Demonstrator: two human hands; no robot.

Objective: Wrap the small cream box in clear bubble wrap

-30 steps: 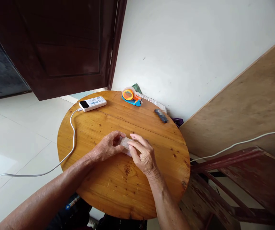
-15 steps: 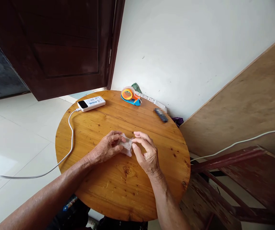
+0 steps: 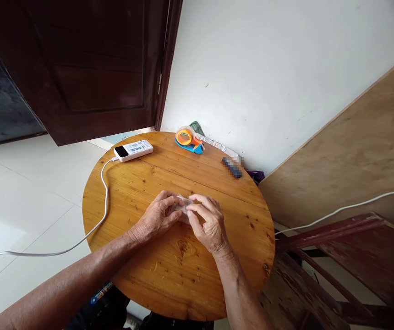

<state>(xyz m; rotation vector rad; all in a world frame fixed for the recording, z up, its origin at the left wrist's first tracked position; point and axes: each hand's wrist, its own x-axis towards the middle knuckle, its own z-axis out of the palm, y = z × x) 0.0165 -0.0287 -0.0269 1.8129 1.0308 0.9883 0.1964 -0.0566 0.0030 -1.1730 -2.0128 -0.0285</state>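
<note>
A small packet in clear, crinkled plastic (image 3: 184, 201) lies on or just above the round wooden table, between my two hands. What is inside it is too small and too covered to make out. My left hand (image 3: 157, 214) grips the packet's left side, fingers curled over the top and thumb at the near edge. On the other side, my right hand (image 3: 211, 224) has its thumb and bent fingers closed on the packet's right edge. Fingers of both hands cover much of it.
On the wooden table (image 3: 135, 183) a white power bank (image 3: 137, 150) trails a white cable (image 3: 106, 201) off the left edge. An orange and blue tape dispenser (image 3: 189, 140) and a blurred dark object (image 3: 232, 167) are farther back. A wall stands behind; a reddish wooden chair is at right.
My right hand has come in to the packet's right edge, and its fingers now cover more of it. My left hand stays on the packet. The view has shifted slightly.
</note>
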